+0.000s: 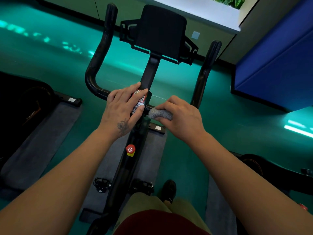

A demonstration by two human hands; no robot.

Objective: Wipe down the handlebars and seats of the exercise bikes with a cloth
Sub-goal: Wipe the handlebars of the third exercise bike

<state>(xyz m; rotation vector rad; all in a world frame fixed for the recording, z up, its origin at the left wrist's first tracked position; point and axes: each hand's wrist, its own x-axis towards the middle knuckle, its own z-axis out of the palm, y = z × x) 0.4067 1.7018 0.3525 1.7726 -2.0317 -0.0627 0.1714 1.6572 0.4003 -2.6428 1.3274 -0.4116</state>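
Cloth on the bar beside the stem

Bike (20, 106) number two, black with orange lettering, sits far left of the stem (149, 77), on a grey mat (42, 131) over the green floor (50, 53). Nearer the stem, the left handlebar (100, 53) rises from a deep bend and runs up and away to a ribbed grip.

The left hand (122, 108) lies on the stem's left face, fingers straight and spread flat, covering part of a red and white sticker (139, 99); the thumb reaches toward the crossbar. A small dark tattoo shows near the wrist.

The stem itself climbs to a black console (160, 31) with bracket wings on either side. Below the hands, on the frame, sits a red knob (130, 148) with a yellow tag under it. Lower still, two pedals (101, 184) flank the frame.

Just right of the stem, the cloth (160, 114), grey and bunched, is wrapped over the short crossbar where it meets the stem. The right hand (182, 116) grips it, fingers curled round cloth and bar together.

Further right, the right handlebar (206, 72) stands upright past the knuckles. A black shoe (169, 189) shows below, on the floor right of the frame. Far right of the stem lies a blue pad (279, 61), and part of another bike (264, 168) shows at the lower right.
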